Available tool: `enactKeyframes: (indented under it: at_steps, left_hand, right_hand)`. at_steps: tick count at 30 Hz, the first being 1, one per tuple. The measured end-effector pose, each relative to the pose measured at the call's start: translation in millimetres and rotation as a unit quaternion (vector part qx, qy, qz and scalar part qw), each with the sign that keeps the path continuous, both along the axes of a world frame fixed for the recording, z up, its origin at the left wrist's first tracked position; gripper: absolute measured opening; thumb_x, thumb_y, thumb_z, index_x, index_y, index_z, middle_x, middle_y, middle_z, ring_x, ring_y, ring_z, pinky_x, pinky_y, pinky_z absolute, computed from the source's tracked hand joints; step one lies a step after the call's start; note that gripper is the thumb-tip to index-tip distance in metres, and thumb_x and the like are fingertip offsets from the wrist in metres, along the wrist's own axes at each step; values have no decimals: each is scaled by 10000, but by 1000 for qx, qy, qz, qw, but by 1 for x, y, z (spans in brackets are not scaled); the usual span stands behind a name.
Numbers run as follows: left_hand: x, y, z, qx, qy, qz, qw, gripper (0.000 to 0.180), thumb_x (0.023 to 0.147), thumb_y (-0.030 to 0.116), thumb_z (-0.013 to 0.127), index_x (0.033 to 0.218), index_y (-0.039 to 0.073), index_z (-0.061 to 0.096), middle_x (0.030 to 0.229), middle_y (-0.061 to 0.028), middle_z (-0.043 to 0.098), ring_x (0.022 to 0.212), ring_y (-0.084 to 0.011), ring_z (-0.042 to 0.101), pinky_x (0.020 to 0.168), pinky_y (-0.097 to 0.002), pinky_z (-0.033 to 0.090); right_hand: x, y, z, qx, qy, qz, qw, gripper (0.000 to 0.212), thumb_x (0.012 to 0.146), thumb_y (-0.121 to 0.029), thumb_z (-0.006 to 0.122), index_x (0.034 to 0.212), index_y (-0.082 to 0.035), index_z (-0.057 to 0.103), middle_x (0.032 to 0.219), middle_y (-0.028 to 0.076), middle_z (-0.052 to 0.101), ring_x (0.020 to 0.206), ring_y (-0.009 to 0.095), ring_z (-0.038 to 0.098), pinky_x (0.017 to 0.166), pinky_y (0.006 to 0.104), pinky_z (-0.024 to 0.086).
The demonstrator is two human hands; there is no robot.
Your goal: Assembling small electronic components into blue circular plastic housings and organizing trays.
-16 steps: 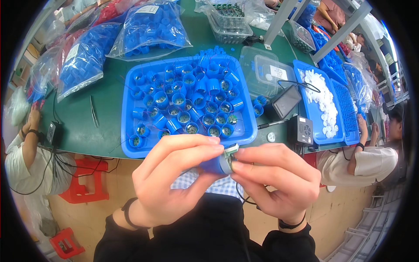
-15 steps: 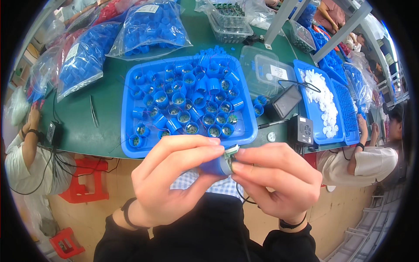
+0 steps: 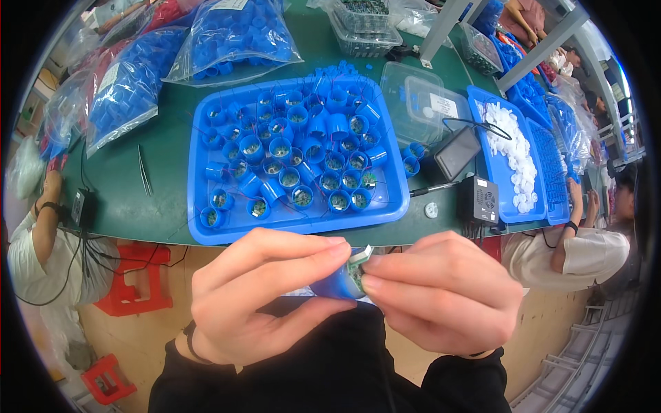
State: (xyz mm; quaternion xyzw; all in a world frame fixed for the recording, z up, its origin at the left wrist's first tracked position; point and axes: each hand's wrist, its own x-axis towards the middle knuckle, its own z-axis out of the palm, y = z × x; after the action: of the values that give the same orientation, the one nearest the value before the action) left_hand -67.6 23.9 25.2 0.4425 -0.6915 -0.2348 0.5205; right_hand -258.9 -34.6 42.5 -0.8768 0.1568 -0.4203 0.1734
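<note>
My left hand [image 3: 258, 292] is closed round a short blue plastic cup [image 3: 332, 282], tilted so its mouth faces right. At that mouth, a small green circuit board [image 3: 355, 267] with a white connector [image 3: 361, 255] sits partly inside. The thumb and fingertips of my right hand [image 3: 444, 292] pinch the board at the cup's rim. Just beyond my hands lies a blue tray [image 3: 296, 224] of similar blue cups [image 3: 301, 197], several with green boards and thin wires in them.
Tweezers [image 3: 144, 170] lie left of the tray. Bags of blue cups [image 3: 237, 41] stand behind. To the right are a clear lidded box [image 3: 413, 103], a dark rectangular device [image 3: 457, 153], a black power unit [image 3: 478, 201] and a tray of white discs [image 3: 509, 158]. Co-workers sit at both sides.
Both hands have come slightly lower and nearer my body with the cup. The board appears to sit deeper in the cup's mouth. The view has shifted a little.
</note>
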Motion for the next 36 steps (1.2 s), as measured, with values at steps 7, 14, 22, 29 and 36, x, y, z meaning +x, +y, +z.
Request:
enactKeyframes:
  at_steps: [7, 14, 22, 29, 36]
  left_hand:
    - [-3, 0, -7, -5, 3, 13, 1000, 408, 601, 10, 798, 979, -27, 649, 940, -143, 643, 831, -225, 645, 719, -271, 533]
    - [2, 1, -9, -45, 6, 6, 999, 433, 590, 20, 804, 965, -30, 595, 950, -161, 629, 864, -251, 630, 734, -320, 526]
    - [-13, -7, -1, -98, -5, 8, 995, 502, 555, 36, 828, 1006, 11, 609, 967, -126, 646, 793, -198, 603, 644, -274, 449]
    - [-23, -13, 2, -121, -24, 40, 992, 434, 568, 59, 813, 970, 47, 652, 962, -95, 651, 788, -190, 601, 645, -273, 448]
    - [-26, -11, 2, -153, -33, 56, 986, 411, 570, 60, 811, 951, 34, 660, 912, -82, 656, 677, -176, 581, 565, -242, 437]
  right_hand:
    - [2, 4, -6, -47, 37, 9, 998, 280, 572, 35, 673, 847, 76, 636, 916, 150, 631, 648, 211, 583, 582, 299, 472]
    - [5, 2, -6, 101, 26, 18, 994, 272, 590, -99, 711, 852, -33, 680, 899, 109, 658, 812, 256, 601, 772, 391, 453]
    - [10, 16, -67, 613, -351, 294, 644, 392, 650, 11, 603, 1042, 30, 604, 1089, 183, 592, 1065, 296, 537, 954, 403, 366]
    - [13, 27, -102, 652, -421, 322, 542, 453, 652, -90, 567, 1099, -22, 583, 1127, 155, 556, 1071, 270, 515, 959, 406, 367]
    - [6, 20, -92, 573, -375, 311, 659, 417, 638, -120, 579, 1039, -12, 624, 1154, 182, 549, 1133, 338, 439, 980, 465, 314]
